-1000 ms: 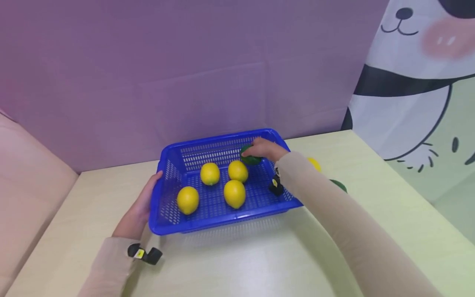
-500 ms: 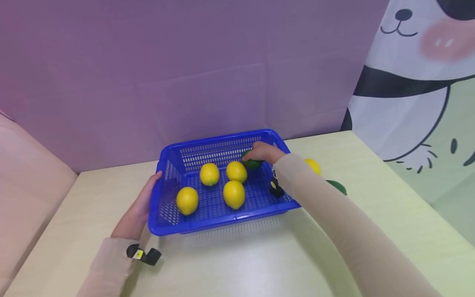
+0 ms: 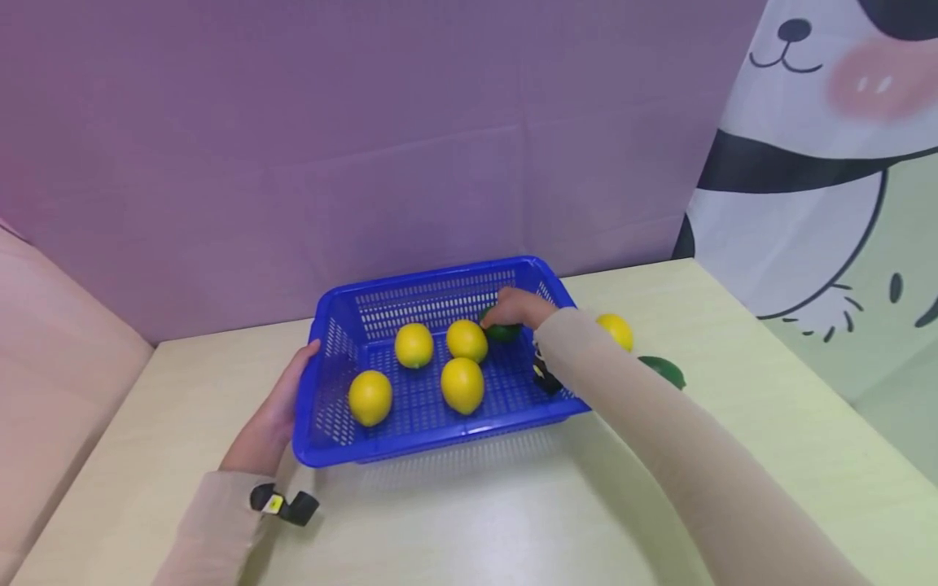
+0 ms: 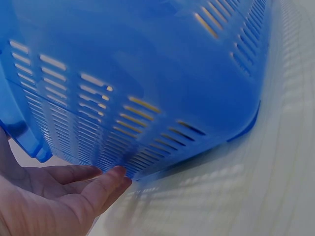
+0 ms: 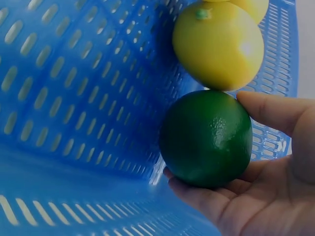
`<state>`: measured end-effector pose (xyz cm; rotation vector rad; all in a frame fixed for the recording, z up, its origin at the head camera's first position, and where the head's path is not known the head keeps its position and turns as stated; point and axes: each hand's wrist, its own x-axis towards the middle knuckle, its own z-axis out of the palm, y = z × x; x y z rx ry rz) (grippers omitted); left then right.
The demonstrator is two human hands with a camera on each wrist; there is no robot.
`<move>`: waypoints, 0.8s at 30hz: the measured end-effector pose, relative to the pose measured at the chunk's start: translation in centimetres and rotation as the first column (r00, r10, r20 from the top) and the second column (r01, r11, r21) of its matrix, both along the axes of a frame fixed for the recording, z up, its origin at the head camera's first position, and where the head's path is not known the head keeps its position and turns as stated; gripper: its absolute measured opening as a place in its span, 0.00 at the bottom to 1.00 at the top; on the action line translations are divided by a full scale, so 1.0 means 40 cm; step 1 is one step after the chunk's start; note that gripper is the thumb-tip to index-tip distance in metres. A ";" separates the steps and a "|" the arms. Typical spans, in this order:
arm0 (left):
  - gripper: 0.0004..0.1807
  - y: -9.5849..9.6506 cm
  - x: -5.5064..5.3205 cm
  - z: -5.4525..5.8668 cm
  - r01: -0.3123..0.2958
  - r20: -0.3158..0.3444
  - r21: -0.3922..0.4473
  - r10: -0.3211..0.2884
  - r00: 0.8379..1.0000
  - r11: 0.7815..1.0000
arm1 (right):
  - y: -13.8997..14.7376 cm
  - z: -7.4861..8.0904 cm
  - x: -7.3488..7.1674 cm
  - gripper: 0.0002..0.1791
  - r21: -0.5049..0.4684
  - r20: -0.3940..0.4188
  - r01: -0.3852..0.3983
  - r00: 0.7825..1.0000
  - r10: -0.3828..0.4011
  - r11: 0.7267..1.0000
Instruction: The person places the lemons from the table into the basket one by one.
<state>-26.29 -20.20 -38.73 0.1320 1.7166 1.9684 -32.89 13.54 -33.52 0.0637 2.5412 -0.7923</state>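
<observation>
Left hand [image 3: 281,399] outside a blue basket [image 3: 432,438], right hand [image 3: 522,308] inside it.
The left, fingers extended, touches its wall; four lemons [image 3: 462,385] sit between the hands; the right pinches a green fruit [image 5: 206,140]; right of that hand, a fifth lemon [image 3: 619,329] and second green fruit [image 3: 663,371] lie on the table [image 3: 454,521].

We see a basket [image 3: 440,438] on the worktop [image 3: 469,521] before a backdrop [image 3: 396,163]; four lemons [image 3: 462,385] and, at the far right beside one of them, a lime [image 5: 206,137] are in it; right of the basket, we find another lemon [image 3: 617,330] and, nearer, a second lime [image 3: 663,371]
</observation>
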 end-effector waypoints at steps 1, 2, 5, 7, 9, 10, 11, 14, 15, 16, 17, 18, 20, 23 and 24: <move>0.42 0.000 0.000 0.000 -0.001 0.000 0.003 0.001 1.000 1.000 | 0.000 -0.002 -0.001 0.39 0.002 -0.001 -0.002 1.000 0.002 1.000; 0.42 0.001 0.000 -0.001 0.000 0.001 0.005 0.000 1.000 1.000 | 0.000 -0.004 -0.001 0.38 0.008 0.001 -0.005 1.000 0.005 1.000; 0.42 0.001 0.000 -0.002 -0.001 0.002 0.009 0.001 1.000 1.000 | -0.001 -0.010 -0.004 0.38 0.020 0.000 -0.009 1.000 0.009 1.000; 0.42 0.001 0.000 -0.003 -0.001 0.002 0.011 0.001 1.000 1.000 | -0.002 -0.013 -0.006 0.38 0.026 0.001 -0.006 1.000 0.005 1.000; 0.42 0.000 -0.001 -0.003 0.003 -0.001 0.011 -0.003 1.000 1.000 | -0.002 -0.016 -0.008 0.37 0.031 0.007 0.002 1.000 -0.002 1.000; 0.42 0.000 -0.001 -0.003 0.005 -0.003 0.012 -0.005 1.000 1.000 | -0.002 -0.017 -0.009 0.37 0.032 0.008 0.006 1.000 -0.006 0.999; 0.42 0.000 -0.001 -0.004 0.008 -0.006 0.013 -0.008 1.000 1.000 | -0.002 -0.019 -0.010 0.37 0.034 0.010 0.009 1.000 -0.009 0.999; 0.42 -0.002 -0.002 -0.005 0.017 -0.016 0.015 -0.017 1.000 1.000 | -0.002 -0.021 -0.012 0.36 0.038 0.014 0.014 1.000 -0.014 0.999; 0.42 -0.002 -0.003 -0.005 0.021 -0.020 0.016 -0.021 1.000 1.000 | -0.001 -0.021 -0.012 0.36 0.039 0.016 0.015 1.000 -0.015 0.999; 0.41 -0.002 -0.003 -0.005 0.025 -0.024 0.017 -0.024 0.999 1.000 | -0.001 -0.020 -0.012 0.36 0.037 0.018 0.016 1.000 -0.017 0.999; 0.41 -0.003 -0.003 -0.006 0.027 -0.026 0.019 -0.027 0.999 0.999 | -0.001 -0.020 -0.012 0.36 0.038 0.017 0.014 1.000 -0.015 0.999; 0.41 -0.003 -0.003 -0.006 0.031 -0.029 0.021 -0.030 0.999 0.999 | -0.001 -0.019 -0.013 0.36 0.040 0.014 0.012 1.000 -0.013 0.999; 0.41 -0.003 -0.003 -0.007 0.033 -0.034 0.023 -0.032 0.999 0.999 | -0.001 -0.017 -0.013 0.35 0.037 0.011 0.012 1.000 -0.013 0.999; 0.42 -0.002 -0.003 -0.008 0.024 -0.029 0.020 -0.024 0.999 0.999 | -0.001 -0.013 -0.013 0.35 0.034 0.007 0.022 1.000 -0.022 0.999; 0.42 -0.002 -0.003 -0.007 0.021 -0.027 0.017 -0.021 0.999 1.000 | -0.002 -0.012 -0.012 0.35 0.030 0.006 0.025 1.000 -0.025 0.999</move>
